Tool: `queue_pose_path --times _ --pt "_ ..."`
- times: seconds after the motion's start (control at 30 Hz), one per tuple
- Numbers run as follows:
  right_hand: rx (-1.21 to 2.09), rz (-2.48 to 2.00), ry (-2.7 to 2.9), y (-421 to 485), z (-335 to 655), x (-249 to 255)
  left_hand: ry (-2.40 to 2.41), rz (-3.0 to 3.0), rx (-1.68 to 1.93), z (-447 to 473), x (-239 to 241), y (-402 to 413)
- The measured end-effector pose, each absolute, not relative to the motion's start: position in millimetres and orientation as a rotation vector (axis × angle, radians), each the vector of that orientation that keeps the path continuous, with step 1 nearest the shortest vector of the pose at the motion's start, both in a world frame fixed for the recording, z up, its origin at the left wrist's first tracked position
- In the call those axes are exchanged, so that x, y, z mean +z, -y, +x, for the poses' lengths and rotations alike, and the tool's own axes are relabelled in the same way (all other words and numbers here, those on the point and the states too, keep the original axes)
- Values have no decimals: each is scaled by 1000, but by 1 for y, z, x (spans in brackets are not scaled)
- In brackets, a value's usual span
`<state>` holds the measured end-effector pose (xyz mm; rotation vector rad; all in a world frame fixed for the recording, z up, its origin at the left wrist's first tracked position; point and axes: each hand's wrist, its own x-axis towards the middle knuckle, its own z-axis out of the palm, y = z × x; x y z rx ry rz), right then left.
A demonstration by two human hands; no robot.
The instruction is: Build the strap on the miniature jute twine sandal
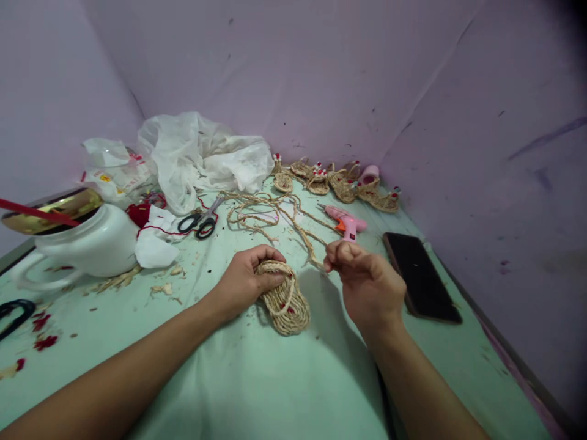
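Note:
A small woven straw slipper (291, 311) with a braided strap and red bits lies tilted over the green cloth. My left hand (252, 278) grips its far end, thumb on top and fingers behind. To the right, my right hand (367, 278) is raised with its fingertips pinched together. Whatever may be between them is too small to make out. Twisted straw cord (300, 229) lies in loose loops beyond both hands, and one end runs close to my right fingertips. Just behind that hand rests a pink glue gun (351, 224), its nozzle pointing left.
Dark-handled scissors (202, 223), red yarn (139, 215) and a white teapot-like pot (103, 241) stand left. White plastic bags (202, 156) are piled at the back. Several finished straw slippers (343, 186) line the wall. A phone (422, 278) lies right, on green cloth (266, 391).

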<state>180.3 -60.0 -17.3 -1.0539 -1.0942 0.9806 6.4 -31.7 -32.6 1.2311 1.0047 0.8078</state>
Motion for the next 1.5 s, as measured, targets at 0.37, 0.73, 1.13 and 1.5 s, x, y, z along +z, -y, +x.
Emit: queue_pose_path --times 0.37,0.73,1.13,1.5 --pt "1213 -1381 1095 61 168 -22 -927 1094 906 4 -37 30" --pt "1467 -1168 617 60 154 -36 -901 1143 1060 0 -31 26" --pt "1215 -1288 857 57 157 -39 -997 1098 1025 5 -38 30" --pt "723 -1364 1538 56 173 -50 -1061 1241 917 7 -44 32"
